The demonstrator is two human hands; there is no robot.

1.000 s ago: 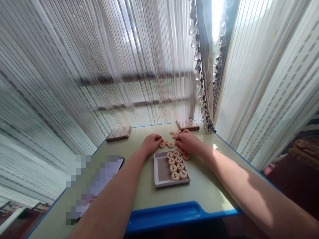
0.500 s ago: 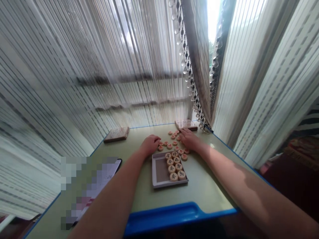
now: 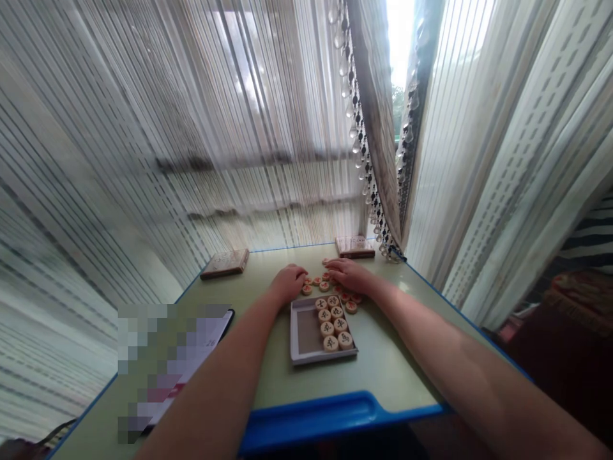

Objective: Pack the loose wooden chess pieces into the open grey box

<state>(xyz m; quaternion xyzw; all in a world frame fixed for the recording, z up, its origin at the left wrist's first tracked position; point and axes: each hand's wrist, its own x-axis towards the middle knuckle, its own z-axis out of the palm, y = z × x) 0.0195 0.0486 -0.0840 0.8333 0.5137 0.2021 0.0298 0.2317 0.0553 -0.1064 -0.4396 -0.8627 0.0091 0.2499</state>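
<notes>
Red-marked round xiangqi pieces [image 3: 324, 286] lie loosely on the table between my hands. My left hand [image 3: 288, 282] rests at their left side, fingers loosely bent and apart, the tips beside the nearest pieces. From the right, my right hand [image 3: 352, 275] reaches over the loose pieces with its fingers stretched out and hides some of them. Whether its fingertips touch a piece I cannot tell. Nearer to me sits a shallow open box [image 3: 301, 359]. Two columns of black-marked xiangqi pieces [image 3: 327, 329] fill its right part, and its left part shows bare grey bottom.
Two flat boxes stand on the table, one at the back left [image 3: 224, 263] and one at the back right [image 3: 355, 246]. A partly pixelated tablet [image 3: 211, 345] lies at the left. The table has a blue front edge [image 3: 311, 412]; curtains [image 3: 268, 128] hang behind.
My right hand has moved left, from the right edge of the loose pieces to over them. My left hand has stayed about where it was. The view has shifted slightly.
</notes>
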